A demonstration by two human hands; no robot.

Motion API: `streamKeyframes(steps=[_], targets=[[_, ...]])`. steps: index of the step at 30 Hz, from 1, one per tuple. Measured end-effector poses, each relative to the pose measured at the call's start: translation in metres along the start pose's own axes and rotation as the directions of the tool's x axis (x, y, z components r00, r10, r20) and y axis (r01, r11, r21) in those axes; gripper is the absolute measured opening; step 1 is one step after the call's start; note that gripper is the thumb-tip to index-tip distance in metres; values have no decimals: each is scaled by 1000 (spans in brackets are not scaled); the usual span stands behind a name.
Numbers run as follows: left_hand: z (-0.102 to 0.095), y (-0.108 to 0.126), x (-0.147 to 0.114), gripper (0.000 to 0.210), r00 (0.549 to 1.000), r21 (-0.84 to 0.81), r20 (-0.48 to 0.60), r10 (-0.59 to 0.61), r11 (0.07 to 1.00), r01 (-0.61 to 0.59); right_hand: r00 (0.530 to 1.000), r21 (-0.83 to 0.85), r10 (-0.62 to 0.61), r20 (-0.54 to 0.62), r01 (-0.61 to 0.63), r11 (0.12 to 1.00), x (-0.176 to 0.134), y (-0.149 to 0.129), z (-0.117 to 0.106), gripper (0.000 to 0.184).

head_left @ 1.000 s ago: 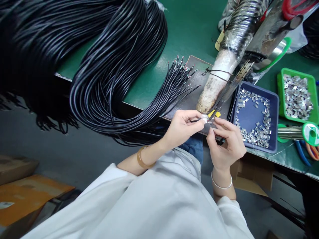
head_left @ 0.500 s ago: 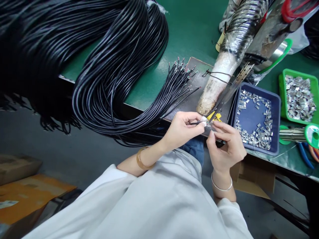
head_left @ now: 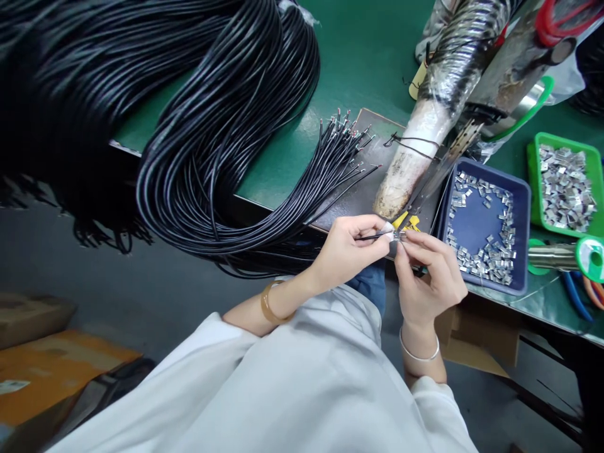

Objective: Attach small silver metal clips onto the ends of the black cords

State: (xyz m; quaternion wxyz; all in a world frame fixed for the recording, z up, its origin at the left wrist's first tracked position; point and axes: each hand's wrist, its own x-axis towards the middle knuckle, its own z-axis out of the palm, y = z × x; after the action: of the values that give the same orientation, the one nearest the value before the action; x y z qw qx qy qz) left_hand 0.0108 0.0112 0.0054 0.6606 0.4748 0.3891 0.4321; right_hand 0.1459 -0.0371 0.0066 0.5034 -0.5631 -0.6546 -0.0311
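Note:
My left hand [head_left: 352, 248] pinches a black cable [head_left: 369, 237] close to its end, with a white wrap on a fingertip. At the cable's end sits a small silvery metal connector [head_left: 400, 235]. My right hand [head_left: 429, 274] closes thumb and fingers on the connector from the other side; its fine details are too small to make out. Just above the fingertips, a soldering iron [head_left: 421, 192] slants down with its tip near the connector. Yellow pieces [head_left: 410, 221] lie right behind the hands.
A thick bundle of black cables [head_left: 226, 157] covers the left, its stripped ends on a dark board [head_left: 368, 182]. A wrapped duct [head_left: 415, 145] reaches down. At right stand a blue tray [head_left: 521, 239] and a green tray [head_left: 566, 230] of metal connectors, and a solder spool [head_left: 589, 258].
My right thumb has moved up and closer to the fingertips and the connector. The left hand has shifted very slightly to the right with the cable.

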Motion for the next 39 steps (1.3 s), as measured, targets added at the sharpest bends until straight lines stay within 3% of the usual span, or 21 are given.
streamKeyframes(steps=[3, 10, 15, 17, 19, 22, 24, 26, 29, 31, 33, 35, 39], targets=[[-1, -1, 0, 13, 999, 22, 16, 30, 999, -30, 1000, -7, -10, -2, 10, 1000, 0, -2, -1, 25], [-5, 4, 0, 9, 995, -15, 88, -48, 999, 49, 997, -32, -73, 19, 73, 997, -10, 1, -3, 21], [-8, 4, -6, 9, 990, -6, 133, -47, 999, 48, 993, 89, 96, 63, -102, 991, -4, -1, -9, 13], [-8, 2, -9, 11, 989, -2, 140, -49, 999, 50, 993, 44, 112, 44, -114, 993, -1, -3, -14, 12], [-7, 0, -11, 13, 992, 50, 126, -12, 999, 6, 998, -72, 53, 27, -51, 996, 1, -6, -18, 17], [-6, -2, -15, 14, 991, 188, 96, 97, 976, -114, 986, -181, -18, 166, 49, 982, 1, -10, -20, 26], [-5, -2, -17, 15, 982, 277, 98, 164, 943, -185, 964, -190, -45, 263, 97, 977, -1, -11, -19, 23], [-5, -3, -18, 16, 977, 323, 92, 193, 922, -213, 958, -188, -47, 282, 103, 977, -2, -11, -17, 16], [-7, -3, -20, 16, 985, 235, 85, 149, 958, -165, 955, -106, 97, 279, -69, 992, -4, -9, -14, 10], [-8, -3, -21, 16, 987, 92, 136, 81, 991, -94, 898, 71, 258, 356, -301, 951, -5, -7, -14, 5], [-10, -4, -21, 15, 980, -36, 195, 28, 999, -22, 826, 226, 336, 453, -471, 853, -5, -6, -14, 2], [-11, -5, -22, 15, 979, -98, 204, -3, 995, 23, 818, 263, 338, 466, -493, 829, -6, -4, -13, 2], [-12, -6, -21, 19, 986, -116, 156, -55, 990, 73, 901, 171, 339, 270, -391, 904, -9, -2, -11, 7]])
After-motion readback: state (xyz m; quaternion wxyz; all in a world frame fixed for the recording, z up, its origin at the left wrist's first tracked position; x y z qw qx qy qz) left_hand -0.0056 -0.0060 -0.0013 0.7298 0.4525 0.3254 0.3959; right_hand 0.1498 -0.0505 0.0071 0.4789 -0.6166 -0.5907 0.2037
